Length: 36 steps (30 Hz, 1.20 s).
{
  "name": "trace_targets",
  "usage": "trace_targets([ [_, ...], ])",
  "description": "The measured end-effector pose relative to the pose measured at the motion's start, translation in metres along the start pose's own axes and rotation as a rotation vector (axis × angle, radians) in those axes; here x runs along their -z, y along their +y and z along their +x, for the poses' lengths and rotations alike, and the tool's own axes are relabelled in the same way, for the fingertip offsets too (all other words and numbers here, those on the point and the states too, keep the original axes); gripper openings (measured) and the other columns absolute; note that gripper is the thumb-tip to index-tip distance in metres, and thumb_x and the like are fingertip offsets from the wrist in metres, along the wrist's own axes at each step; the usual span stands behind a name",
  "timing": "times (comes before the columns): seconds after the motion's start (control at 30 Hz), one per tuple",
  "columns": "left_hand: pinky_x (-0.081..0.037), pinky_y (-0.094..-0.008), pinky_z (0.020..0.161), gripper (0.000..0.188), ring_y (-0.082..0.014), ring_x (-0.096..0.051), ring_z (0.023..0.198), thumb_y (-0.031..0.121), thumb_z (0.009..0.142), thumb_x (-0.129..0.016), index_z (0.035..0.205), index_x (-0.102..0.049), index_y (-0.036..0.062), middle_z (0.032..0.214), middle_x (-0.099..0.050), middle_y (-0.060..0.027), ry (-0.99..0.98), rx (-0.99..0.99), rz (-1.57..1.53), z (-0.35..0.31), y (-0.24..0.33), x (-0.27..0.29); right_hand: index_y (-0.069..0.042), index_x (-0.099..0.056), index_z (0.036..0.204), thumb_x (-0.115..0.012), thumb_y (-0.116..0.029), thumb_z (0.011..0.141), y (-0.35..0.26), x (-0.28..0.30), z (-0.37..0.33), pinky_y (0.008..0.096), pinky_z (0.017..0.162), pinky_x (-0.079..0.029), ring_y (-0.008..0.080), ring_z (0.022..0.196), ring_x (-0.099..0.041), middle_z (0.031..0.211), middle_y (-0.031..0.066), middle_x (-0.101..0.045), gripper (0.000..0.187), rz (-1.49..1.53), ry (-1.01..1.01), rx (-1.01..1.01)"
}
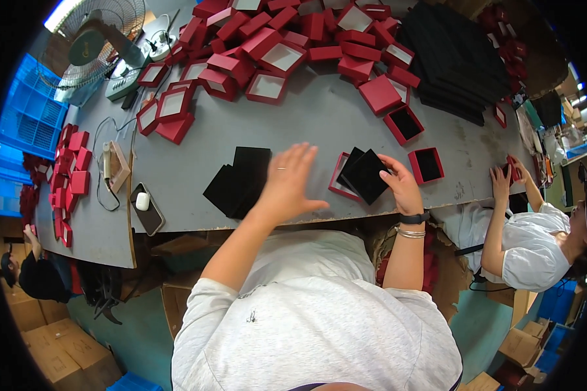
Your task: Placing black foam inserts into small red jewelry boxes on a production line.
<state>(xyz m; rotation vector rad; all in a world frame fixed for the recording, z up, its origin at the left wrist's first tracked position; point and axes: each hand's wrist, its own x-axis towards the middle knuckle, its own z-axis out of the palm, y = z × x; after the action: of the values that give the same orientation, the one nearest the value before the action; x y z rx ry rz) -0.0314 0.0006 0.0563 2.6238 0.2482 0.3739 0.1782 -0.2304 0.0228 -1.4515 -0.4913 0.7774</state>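
Note:
My right hand (pixel 406 189) grips two thin black square pads (pixel 368 179) by their right side, fingers above and thumb on the face. The pads tilt over an open red box part (pixel 336 174) with a white inside, partly covering it. My left hand (pixel 289 177) is held over the table with fingers spread and nothing in it. Beside it, to the left, lies a loose stack of black square pads (pixel 235 179), fanned at angles. Right of my right hand sits a red box with a black lining (pixel 426 165); another black-lined red box (pixel 404 124) stands farther back.
A heap of red box parts (pixel 267 49) fills the far table, with a stack of large black sheets (pixel 447 62) beside it. At left are a phone (pixel 149 212), a corded white tool (pixel 107 159) and a fan (pixel 91 49). Co-workers (pixel 531 241) sit at both sides.

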Motion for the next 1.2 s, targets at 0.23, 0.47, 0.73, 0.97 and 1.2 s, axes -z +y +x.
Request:
trace_targets([
  [0.23, -0.021, -0.0519, 0.121, 0.127, -0.0358, -0.029, 0.149, 0.042, 0.058, -0.093, 0.157, -0.024, 0.0032, 0.154, -0.041, -0.0193, -0.136, -0.005, -0.297, 0.048, -0.001, -0.072, -0.001, -0.062, 0.126, -0.066, -0.007, 0.096, -0.011, 0.009, 0.021, 0.0246, 0.092, -0.047, 0.0090, 0.104, -0.058, 0.112, 0.0004, -0.065, 0.031, -0.185, -0.035, -0.026],
  [0.47, -0.026, -0.0519, 0.120, 0.126, -0.0337, -0.041, 0.143, 0.040, 0.054, -0.094, 0.155, -0.028, 0.0046, 0.147, -0.049, -0.0181, -0.068, -0.008, -0.333, 0.038, -0.003, -0.072, -0.001, -0.066, 0.113, -0.068, -0.008, 0.093, -0.012, -0.029, 0.004, 0.0292, 0.089, -0.049, 0.0178, 0.098, -0.062, 0.107, 0.0072, -0.064, 0.022, -0.616, 0.091, 0.225],
  [0.73, -0.031, -0.0522, 0.118, 0.114, -0.0334, -0.048, 0.135, 0.042, 0.057, -0.093, 0.152, -0.039, 0.0108, 0.140, -0.055, -0.0139, -0.004, -0.087, -0.262, 0.026, -0.003, -0.071, -0.001, -0.065, 0.124, -0.065, -0.012, 0.096, -0.003, -0.025, -0.005, 0.0293, 0.092, -0.048, 0.0190, 0.101, -0.060, 0.113, 0.0063, -0.057, 0.030, -0.622, -0.012, 0.143],
  [0.97, -0.031, -0.0523, 0.117, 0.100, -0.0322, -0.051, 0.130, 0.045, 0.062, -0.090, 0.147, -0.049, 0.0107, 0.139, -0.054, -0.0128, -0.025, -0.105, -0.186, 0.019, 0.001, -0.067, 0.004, -0.064, 0.121, -0.065, -0.011, 0.097, 0.006, -0.019, -0.010, 0.0256, 0.089, -0.048, 0.0155, 0.099, -0.060, 0.109, 0.0056, -0.059, 0.028, -0.554, -0.028, 0.082],
  [1.2, -0.036, -0.0485, 0.114, 0.056, -0.0249, -0.056, 0.122, 0.040, 0.078, -0.080, 0.126, -0.067, 0.0152, 0.132, -0.059, -0.0086, 0.207, -0.336, 0.100, 0.008, 0.008, -0.065, 0.001, -0.057, 0.125, -0.054, 0.000, 0.096, 0.015, 0.015, -0.051, 0.0308, 0.094, -0.048, 0.0171, 0.105, -0.060, 0.124, 0.0091, -0.062, 0.029, 0.460, 0.168, 0.223],
])
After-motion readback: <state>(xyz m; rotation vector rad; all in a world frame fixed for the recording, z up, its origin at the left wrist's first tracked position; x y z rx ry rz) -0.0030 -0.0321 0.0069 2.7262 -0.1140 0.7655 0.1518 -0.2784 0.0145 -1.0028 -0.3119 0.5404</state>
